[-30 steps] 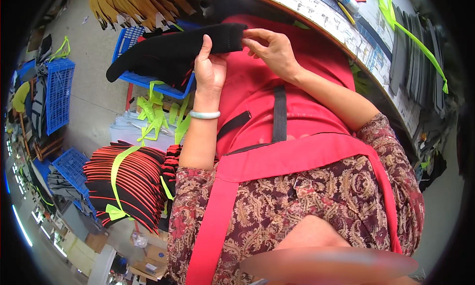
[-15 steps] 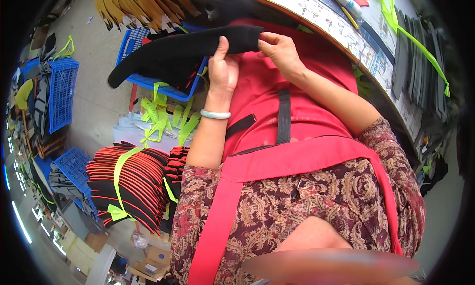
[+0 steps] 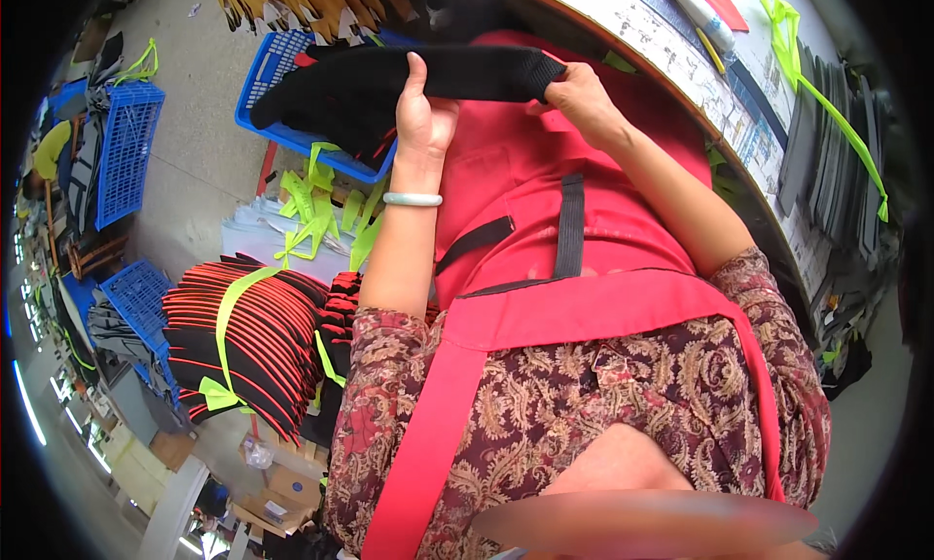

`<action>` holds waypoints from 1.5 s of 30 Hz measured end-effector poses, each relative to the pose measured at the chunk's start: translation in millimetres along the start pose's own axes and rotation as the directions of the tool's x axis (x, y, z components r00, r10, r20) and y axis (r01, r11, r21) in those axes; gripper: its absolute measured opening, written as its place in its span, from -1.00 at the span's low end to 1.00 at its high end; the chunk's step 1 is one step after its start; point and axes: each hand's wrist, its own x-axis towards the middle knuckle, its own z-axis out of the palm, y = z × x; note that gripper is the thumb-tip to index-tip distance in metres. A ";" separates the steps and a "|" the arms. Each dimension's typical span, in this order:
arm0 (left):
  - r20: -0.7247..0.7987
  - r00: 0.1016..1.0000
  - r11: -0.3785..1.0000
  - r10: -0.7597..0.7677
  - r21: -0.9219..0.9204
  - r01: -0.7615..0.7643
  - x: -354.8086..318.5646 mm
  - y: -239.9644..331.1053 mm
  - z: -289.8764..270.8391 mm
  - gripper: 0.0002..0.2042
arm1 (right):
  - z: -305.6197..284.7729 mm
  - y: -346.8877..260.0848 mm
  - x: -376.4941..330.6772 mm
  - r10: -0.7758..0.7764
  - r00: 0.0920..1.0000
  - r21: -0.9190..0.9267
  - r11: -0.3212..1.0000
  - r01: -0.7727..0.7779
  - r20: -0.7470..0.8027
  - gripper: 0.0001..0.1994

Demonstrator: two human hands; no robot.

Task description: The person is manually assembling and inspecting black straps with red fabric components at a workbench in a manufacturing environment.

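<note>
We see, largest of all, the red apron (image 3: 623,234) at the middle, and the white-topped bench (image 3: 671,59) running from twelve towards three o'clock, cut off by the frame. At half past eight we count two black-and-red bundles (image 3: 263,351), one partly hidden by a sleeve (image 3: 375,365). At half past two lie stacked grey strips (image 3: 832,151), overlapping too much to count. We make out at least three blue crates (image 3: 126,161) between nine and eleven. At eleven, tan pieces (image 3: 311,5) run off the top edge. One black cloth piece (image 3: 467,72) reaches from half past ten to half past twelve, covering part of the nearest crate's contents. Just before twelve, the left hand (image 3: 426,122) is half curled around it, thumb in front, other fingers mostly hidden behind; at one, the right hand (image 3: 581,98) pinches its ribbed end, fingers closed. One pale bangle (image 3: 413,200) circles the left wrist.
</note>
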 end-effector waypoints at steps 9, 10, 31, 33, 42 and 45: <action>-0.287 0.882 0.928 0.373 0.094 -0.362 21.6 127.7 -80.8 -0.70 | 4.2 -1.1 -12.8 -0.144 0.990 -0.022 0.989 0.144 0.003 -0.79; -0.318 0.868 0.925 0.380 0.117 -0.362 23.2 126.7 -82.5 -0.70 | 7.7 -11.5 -22.5 -0.173 0.985 0.034 0.984 0.173 -0.012 -0.83; 0.096 0.871 0.405 -0.482 0.906 0.124 -74.7 52.8 63.9 -0.68 | -10.8 -103.2 14.0 0.108 0.932 -0.261 0.965 -0.015 0.347 -0.68; 0.049 0.932 0.466 -0.359 0.875 0.134 -63.4 64.2 73.4 -0.69 | -4.2 -79.6 20.3 -0.285 0.958 0.262 0.924 0.280 -0.022 -0.68; 0.305 0.824 0.438 0.478 0.730 -0.524 22.9 117.3 121.4 -0.75 | 65.4 -52.8 -6.5 -0.334 0.885 -0.133 0.910 0.392 0.324 -0.58; 0.258 0.820 0.631 0.511 0.535 -0.562 33.4 141.5 139.2 -0.75 | 71.7 -91.7 32.3 -0.412 0.886 -0.119 0.889 0.442 0.215 -0.61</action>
